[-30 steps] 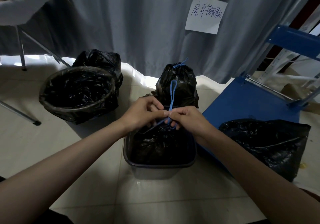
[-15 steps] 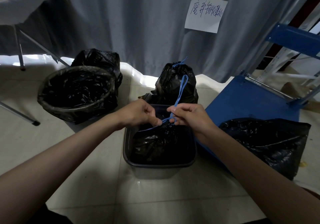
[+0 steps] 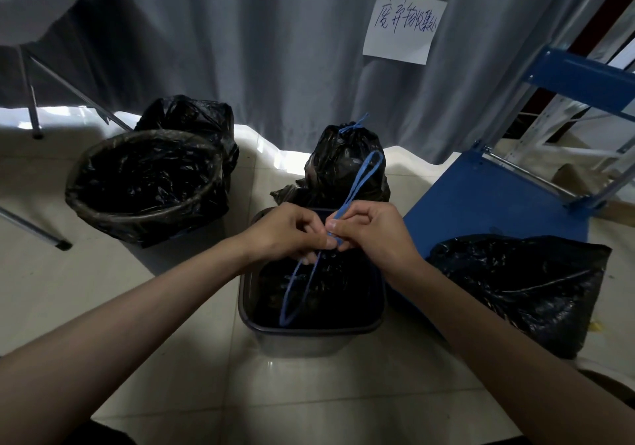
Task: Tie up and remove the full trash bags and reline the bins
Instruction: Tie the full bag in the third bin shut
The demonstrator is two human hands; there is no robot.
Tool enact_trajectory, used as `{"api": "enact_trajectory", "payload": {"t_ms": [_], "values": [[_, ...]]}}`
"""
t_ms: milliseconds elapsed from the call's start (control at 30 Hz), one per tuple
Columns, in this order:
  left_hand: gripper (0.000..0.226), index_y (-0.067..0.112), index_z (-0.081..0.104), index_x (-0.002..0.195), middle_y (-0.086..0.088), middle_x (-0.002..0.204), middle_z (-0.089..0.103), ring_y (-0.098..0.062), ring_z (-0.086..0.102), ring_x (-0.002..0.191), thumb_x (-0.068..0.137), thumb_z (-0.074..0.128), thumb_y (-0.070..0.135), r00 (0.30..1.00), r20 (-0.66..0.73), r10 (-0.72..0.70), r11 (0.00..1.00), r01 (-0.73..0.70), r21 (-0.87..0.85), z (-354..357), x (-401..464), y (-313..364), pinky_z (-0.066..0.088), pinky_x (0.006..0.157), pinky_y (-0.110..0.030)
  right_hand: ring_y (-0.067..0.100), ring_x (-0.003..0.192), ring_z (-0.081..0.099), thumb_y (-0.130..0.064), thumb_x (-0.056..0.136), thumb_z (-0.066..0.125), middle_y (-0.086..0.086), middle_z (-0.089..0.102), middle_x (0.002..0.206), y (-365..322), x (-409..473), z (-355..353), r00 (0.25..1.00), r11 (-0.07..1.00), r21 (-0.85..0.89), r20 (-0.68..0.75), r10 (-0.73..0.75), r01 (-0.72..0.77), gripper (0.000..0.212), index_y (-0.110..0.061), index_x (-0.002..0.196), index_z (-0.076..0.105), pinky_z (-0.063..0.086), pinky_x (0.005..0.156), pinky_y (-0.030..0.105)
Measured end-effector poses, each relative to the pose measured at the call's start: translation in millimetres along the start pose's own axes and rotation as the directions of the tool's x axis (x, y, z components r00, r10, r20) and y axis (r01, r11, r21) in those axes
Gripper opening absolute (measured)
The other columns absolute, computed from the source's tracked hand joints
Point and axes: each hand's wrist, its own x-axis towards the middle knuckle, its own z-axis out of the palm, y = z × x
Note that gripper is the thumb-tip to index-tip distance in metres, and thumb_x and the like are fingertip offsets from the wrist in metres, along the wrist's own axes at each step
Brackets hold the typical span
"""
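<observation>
Two hands meet right over the middle bin: the left hand [image 3: 288, 235] and right hand [image 3: 369, 230] are both pinched shut on the blue drawstring [image 3: 357, 183], fingertips touching each other at the same spot. One loop of the string sticks up and away past the right hand's knuckles, the other loop hangs down toward the near rim of the bin. Under the hands is the rectangular bin [image 3: 309, 333], dark grey, with a black trash bag [image 3: 319, 283] sitting inside it, and the string runs down into that bag. Just behind the bin there's a tied bag [image 3: 343, 156] standing on the floor, with a blue knot on top. Off to the left is a round bin [image 3: 144, 183] lined in black plastic, with another black bag [image 3: 192, 114] bunched up behind it. To the right, a flat black bag [image 3: 536, 283] lies partly on a blue cart [image 3: 481, 197]. Grey curtain [image 3: 275, 49] across the back, with a handwritten paper sign [image 3: 405, 27] stuck on it. Pale tile floor [image 3: 171, 341] all around.
</observation>
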Motion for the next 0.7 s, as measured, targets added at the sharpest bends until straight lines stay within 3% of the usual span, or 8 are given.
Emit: {"api": "enact_trajectory", "payload": {"t_ms": [100,200,333,400,467,533,633,700], "values": [[0.016,-0.004,0.057,0.093,-0.009,0.072,0.056,-0.011,0.058,0.053,0.092,0.064,0.011,0.996,0.054,-0.074,0.993,0.078,-0.084,6.9,-3.8,2.7,0.051,0.052,-0.023,0.024,0.063,0.066,-0.009,0.081,0.078,0.010,0.073,0.071,-1.2,-0.1,-0.4,1.000,0.999,-0.045,-0.002,-0.013,0.013,0.014,0.002,0.087,0.072,0.056,0.061,0.029],[0.022,-0.006,0.054,0.109,-0.014,0.082,0.048,-0.008,0.047,0.050,0.096,0.059,0.012,0.993,0.064,-0.100,0.991,0.105,-0.082,12.5,-4.3,3.5,0.039,0.043,-0.017,0.018,0.062,0.064,-0.012,0.080,0.080,0.008,0.073,0.071,-3.7,-1.6,-0.2,1.000,0.996,-0.088,0.005,-0.026,0.026,0.012,-0.002,0.084,0.074,0.052,0.058,0.025],[0.012,0.008,0.052,0.098,-0.003,0.074,0.043,-0.007,0.038,0.057,0.097,0.059,0.018,0.995,0.042,-0.091,0.995,0.093,-0.035,11.4,-4.6,5.5,0.031,0.049,-0.018,0.004,0.056,0.057,-0.016,0.083,0.077,-0.002,0.066,0.062,-4.3,-1.9,0.7,0.999,0.986,-0.158,0.001,-0.052,0.052,0.012,-0.014,0.073,0.071,0.045,0.056,0.020],[0.021,-0.002,0.054,0.097,-0.001,0.079,0.054,-0.010,0.049,0.072,0.096,0.060,0.018,0.998,0.027,-0.058,0.998,0.058,-0.022,9.5,-3.2,2.0,0.040,0.067,-0.024,0.004,0.058,0.055,-0.018,0.086,0.073,-0.002,0.064,0.061,-4.2,-1.9,2.1,0.998,0.978,-0.200,-0.003,-0.057,0.055,0.018,-0.018,0.070,0.067,0.044,0.057,0.021],[0.022,0.002,0.058,0.090,-0.001,0.079,0.059,-0.013,0.051,0.079,0.091,0.066,0.022,1.000,0.001,-0.004,1.000,0.004,0.018,9.0,-2.3,-0.2,0.039,0.078,-0.030,0.010,0.061,0.057,-0.020,0.089,0.069,0.008,0.067,0.067,-3.3,-1.7,3.4,0.998,0.972,-0.230,-0.014,-0.060,0.055,0.021,-0.018,0.069,0.065,0.044,0.058,0.026],[0.024,0.010,0.059,0.081,-0.002,0.076,0.055,-0.012,0.049,0.073,0.084,0.068,0.031,0.998,-0.041,0.044,0.994,-0.040,0.098,8.7,-0.4,-2.2,0.038,0.072,-0.029,0.017,0.064,0.061,-0.021,0.092,0.066,0.010,0.070,0.071,-2.8,-1.8,3.7,0.998,0.968,-0.246,-0.037,-0.052,0.042,0.023,-0.017,0.069,0.063,0.049,0.063,0.032],[0.017,0.010,0.062,0.078,0.006,0.069,0.058,0.001,0.050,0.060,0.085,0.072,0.022,0.984,-0.129,0.119,0.970,-0.088,0.226,10.2,-0.8,-2.7,0.039,0.062,-0.019,0.019,0.065,0.064,-0.026,0.095,0.063,0.005,0.068,0.067,-1.9,-0.9,2.9,0.998,0.976,-0.217,-0.059,0.008,-0.020,0.026,-0.017,0.070,0.063,0.050,0.064,0.032],[0.018,0.020,0.063,0.073,0.008,0.066,0.062,-0.001,0.054,0.058,0.075,0.075,0.034,0.969,-0.181,0.166,0.935,-0.096,0.342,10.7,-3.0,-1.0,0.044,0.058,-0.025,0.014,0.060,0.062,-0.027,0.096,0.062,0.001,0.065,0.061,-0.6,-0.2,2.6,0.996,0.975,-0.205,-0.047,0.072,-0.080,0.029,-0.016,0.069,0.062,0.046,0.058,0.026]]}}
